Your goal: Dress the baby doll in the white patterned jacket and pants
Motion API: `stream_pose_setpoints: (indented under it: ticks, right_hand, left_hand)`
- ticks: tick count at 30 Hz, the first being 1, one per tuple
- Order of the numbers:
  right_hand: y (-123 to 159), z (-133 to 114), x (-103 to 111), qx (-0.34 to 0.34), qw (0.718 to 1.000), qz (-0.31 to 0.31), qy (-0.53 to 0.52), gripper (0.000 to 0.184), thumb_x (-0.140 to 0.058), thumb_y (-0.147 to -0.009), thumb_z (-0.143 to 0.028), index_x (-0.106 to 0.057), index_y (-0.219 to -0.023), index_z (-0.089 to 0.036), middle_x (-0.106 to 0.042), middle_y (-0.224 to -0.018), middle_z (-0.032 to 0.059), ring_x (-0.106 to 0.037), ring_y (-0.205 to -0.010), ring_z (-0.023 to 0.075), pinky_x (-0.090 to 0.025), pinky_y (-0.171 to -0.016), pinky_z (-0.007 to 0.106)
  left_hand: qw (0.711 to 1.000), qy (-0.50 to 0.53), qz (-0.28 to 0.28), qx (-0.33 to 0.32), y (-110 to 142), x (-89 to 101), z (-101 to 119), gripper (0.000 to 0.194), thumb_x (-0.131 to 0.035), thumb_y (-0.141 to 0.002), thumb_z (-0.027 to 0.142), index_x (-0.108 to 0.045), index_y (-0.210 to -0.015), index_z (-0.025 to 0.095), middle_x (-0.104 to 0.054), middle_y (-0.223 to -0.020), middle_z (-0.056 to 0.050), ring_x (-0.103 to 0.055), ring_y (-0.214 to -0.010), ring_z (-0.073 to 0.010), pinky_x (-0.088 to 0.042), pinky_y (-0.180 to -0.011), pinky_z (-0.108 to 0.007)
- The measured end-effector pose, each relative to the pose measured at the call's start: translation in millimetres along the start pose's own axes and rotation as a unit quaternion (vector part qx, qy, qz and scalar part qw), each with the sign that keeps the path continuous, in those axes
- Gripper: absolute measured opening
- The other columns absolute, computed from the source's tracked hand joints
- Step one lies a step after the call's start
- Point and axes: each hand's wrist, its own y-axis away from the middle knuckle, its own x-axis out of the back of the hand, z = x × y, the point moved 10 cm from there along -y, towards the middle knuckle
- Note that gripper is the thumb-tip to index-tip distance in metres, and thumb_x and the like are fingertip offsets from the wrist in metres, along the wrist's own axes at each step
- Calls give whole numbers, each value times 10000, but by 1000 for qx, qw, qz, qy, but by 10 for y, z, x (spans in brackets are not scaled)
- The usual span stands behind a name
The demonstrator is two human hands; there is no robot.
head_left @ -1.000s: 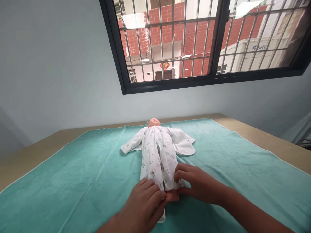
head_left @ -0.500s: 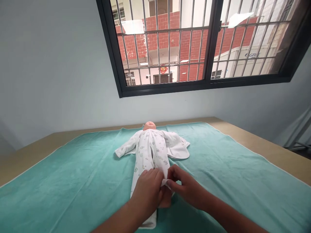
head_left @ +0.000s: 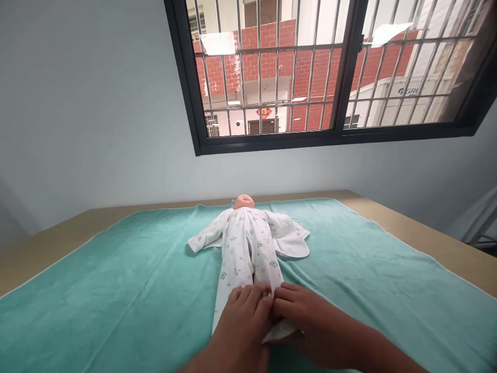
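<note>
A baby doll (head_left: 244, 201) lies on its back on a teal blanket (head_left: 155, 290), head toward the wall. It wears white printed baby trousers (head_left: 235, 254), and a white jacket (head_left: 289, 243) is spread at both sides of its chest. My left hand (head_left: 248, 316) has its fingers bent over the lower part of the right-hand trouser leg. Close beside it, my right hand (head_left: 301, 308) grips the same leg from the right. White cloth shows beneath and between my hands. The doll's foot there is hidden.
The blanket covers most of a wooden table (head_left: 435, 233), whose edges show at both sides. Behind it stand a pale wall (head_left: 116, 129) and a dark-framed window (head_left: 267, 142) with metal bars. Part of a metal frame (head_left: 483, 212) is at the far right.
Both hands have come slightly closer to me along the trouser leg. The doll's bare skin below the cuff, visible before, is now out of sight. My view has shifted a little left.
</note>
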Motion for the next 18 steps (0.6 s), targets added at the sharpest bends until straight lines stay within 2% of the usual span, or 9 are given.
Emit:
stream_pose_setpoints:
  ticks: [2,4,7,9,10,12,14,16,18]
  right_hand:
    - [28,-21,60,4,999,-15,-51,399,-488,-629,80,-579,-877,-220,-642,-981,6,-557,-897,166,-467,-788,284]
    - [50,-30,59,0,993,-44,-113,413,-454,-592,87,-601,-833,-215,-647,-938,-4,-570,-885,154,-477,-776,262]
    - [73,81,-18,-59,974,-87,-202,339,-496,-648,38,-656,-811,-212,-657,-837,-19,-595,-795,136,-485,-755,251]
    - [75,261,-36,-113,959,-74,-248,253,-537,-715,-37,-677,-839,-207,-660,-812,-13,-597,-760,136,-488,-736,260]
    - [72,384,-27,-137,952,-52,-268,204,-547,-753,-87,-678,-860,-203,-658,-817,-5,-595,-759,142,-490,-724,267]
    - [80,728,42,-182,944,21,-275,136,-543,-825,-211,-662,-890,-192,-645,-826,11,-584,-751,154,-488,-692,282]
    - [163,1202,196,-243,936,131,-219,187,-514,-868,-329,-635,-907,-192,-629,-830,23,-576,-747,171,-480,-678,304]
    - [319,1665,391,-308,913,238,-125,237,-503,-870,-403,-608,-933,-200,-634,-900,50,-595,-803,206,-478,-707,336]
    - [420,1986,538,-346,890,294,-49,266,-501,-862,-425,-588,-964,-195,-630,-1006,95,-611,-856,234,-477,-746,355]
  left_hand:
    - [999,-25,-15,-16,29,-66,-23,627,-564,-555,145,-500,-1174,225,-511,-1349,-114,-506,-1148,-320,-393,-961,-494]
    - [998,-30,5,-57,67,-50,24,567,-556,-573,158,-517,-1134,226,-538,-1328,-107,-541,-1115,-305,-427,-923,-467]
    - [986,39,108,-122,149,209,121,325,-506,-683,124,-533,-991,225,-669,-1024,-72,-621,-847,-208,-476,-741,-347]
    - [971,85,191,-114,188,454,21,217,-449,-781,102,-525,-944,224,-662,-846,-42,-606,-732,-168,-461,-667,-298]
    - [968,95,217,-87,182,543,-107,181,-424,-824,110,-524,-924,224,-650,-806,-31,-599,-712,-160,-456,-655,-287]
    - [969,89,231,4,133,635,-518,144,-400,-884,163,-529,-882,227,-628,-776,-10,-588,-691,-152,-452,-636,-272]
    - [966,52,220,122,114,658,-1095,153,-396,-907,231,-549,-918,229,-623,-810,-4,-593,-718,-162,-460,-641,-276]
    - [947,-6,221,234,198,699,-1719,187,-422,-895,271,-560,-1014,229,-629,-950,-28,-609,-866,-196,-485,-724,-305]
    - [927,-49,209,306,313,712,-2233,243,-466,-871,286,-573,-1072,200,-610,-1069,-66,-580,-1013,-230,-470,-870,-349]
